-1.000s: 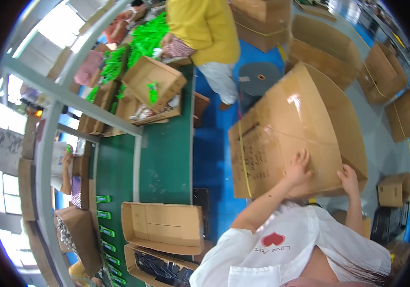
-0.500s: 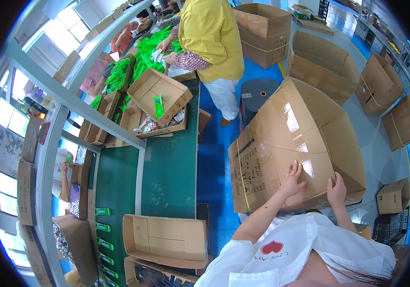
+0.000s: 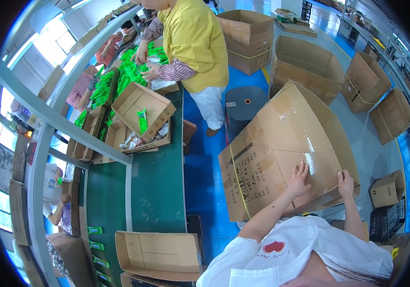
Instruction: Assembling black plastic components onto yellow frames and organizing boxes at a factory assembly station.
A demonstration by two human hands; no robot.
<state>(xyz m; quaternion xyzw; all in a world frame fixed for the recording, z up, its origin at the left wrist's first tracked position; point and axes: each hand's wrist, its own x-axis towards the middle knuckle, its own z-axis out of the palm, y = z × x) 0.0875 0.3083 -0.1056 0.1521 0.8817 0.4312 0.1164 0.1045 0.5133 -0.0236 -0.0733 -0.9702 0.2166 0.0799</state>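
A large brown cardboard box (image 3: 272,148) lies tilted in front of me, its open mouth toward the right. Clear tape shines on its side, and a yellow strap (image 3: 238,179) runs round its left end. My left hand (image 3: 299,182) rests flat on the printed side, fingers spread. At the near right, my right hand (image 3: 345,184) has its fingers closed over the box's edge; part of the grip is hidden. The inside of the box shows only in part, and its underside is out of sight.
A dark grey stool (image 3: 246,107) stands behind the box. Beyond it are more open cartons (image 3: 305,69). At left runs a green worktable (image 3: 159,186) with a shallow carton (image 3: 159,251) and green packages (image 3: 140,71). A person in yellow (image 3: 195,43) works there. A black crate (image 3: 387,220) sits right.
The view has shifted, and the large box has moved slightly rightward, showing more of the stool. Both my hands stay on it. The person in yellow has moved their hands over the green packages.
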